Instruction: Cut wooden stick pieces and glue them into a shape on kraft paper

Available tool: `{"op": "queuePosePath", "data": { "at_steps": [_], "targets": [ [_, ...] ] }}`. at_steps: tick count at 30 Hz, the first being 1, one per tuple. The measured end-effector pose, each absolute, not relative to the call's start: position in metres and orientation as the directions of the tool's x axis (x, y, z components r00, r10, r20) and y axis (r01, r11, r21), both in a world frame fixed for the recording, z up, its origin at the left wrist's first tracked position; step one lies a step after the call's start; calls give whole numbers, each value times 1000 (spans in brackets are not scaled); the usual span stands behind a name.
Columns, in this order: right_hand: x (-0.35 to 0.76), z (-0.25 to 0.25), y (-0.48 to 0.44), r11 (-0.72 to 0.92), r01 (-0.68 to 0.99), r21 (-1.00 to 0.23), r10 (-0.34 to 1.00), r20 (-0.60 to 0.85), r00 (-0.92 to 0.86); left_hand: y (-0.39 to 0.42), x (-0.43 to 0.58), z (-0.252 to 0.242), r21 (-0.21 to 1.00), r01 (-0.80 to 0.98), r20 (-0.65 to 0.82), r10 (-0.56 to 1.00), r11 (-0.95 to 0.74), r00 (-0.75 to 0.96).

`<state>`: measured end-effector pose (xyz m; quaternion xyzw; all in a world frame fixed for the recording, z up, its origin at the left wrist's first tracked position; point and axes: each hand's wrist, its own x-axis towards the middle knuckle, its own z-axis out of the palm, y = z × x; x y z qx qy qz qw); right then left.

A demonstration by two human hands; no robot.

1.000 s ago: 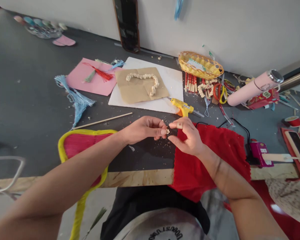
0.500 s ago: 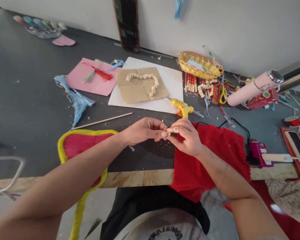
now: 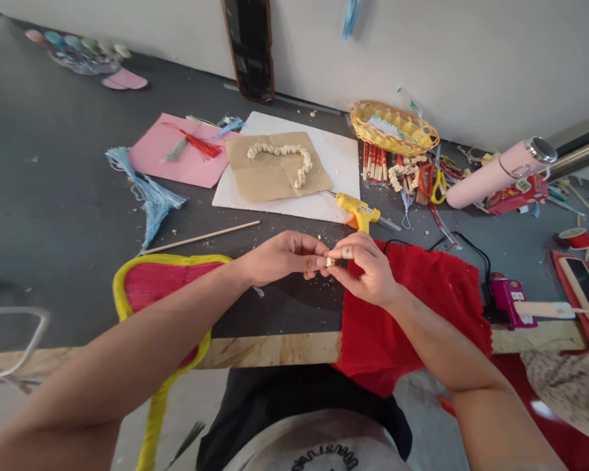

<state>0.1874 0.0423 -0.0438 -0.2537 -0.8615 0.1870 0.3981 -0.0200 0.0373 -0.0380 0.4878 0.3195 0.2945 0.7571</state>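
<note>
Over the front of the dark table, my left hand (image 3: 297, 256) and my right hand (image 3: 366, 267) meet fingertip to fingertip. Between them they pinch a small cream-coloured piece (image 3: 330, 261), too small to tell its exact kind. Similar little cream pieces form a curved chain (image 3: 279, 152) on brown paper (image 3: 255, 180), which lies on a white board (image 3: 341, 173). A yellow glue gun (image 3: 357, 208) lies just beyond my right hand. Red cloth (image 3: 417, 307) spreads beneath my right wrist and hangs over the table edge.
Left of my hands lie a wooden stick (image 3: 201, 237), a blue tassel (image 3: 150, 196) and a yellow-rimmed red piece (image 3: 167, 281) under my left forearm. At right are a wicker basket (image 3: 395, 131), scissors (image 3: 438, 186), a pink flask (image 3: 500, 171) and a purple power adapter (image 3: 513, 302). A phone (image 3: 250, 52) leans on the wall.
The small cream piece has turned slightly between my fingertips and shows a paler, smoother side. Both hands keep nearly the same place.
</note>
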Motion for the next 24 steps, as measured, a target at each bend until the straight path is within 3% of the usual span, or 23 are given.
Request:
{"op": "queuePosePath", "data": {
  "at_steps": [24],
  "targets": [
    [188,-46,44,853,250,-459,518,678,-522,37,-19,-38,925,-89,-251,770,370,586]
  ]
}}
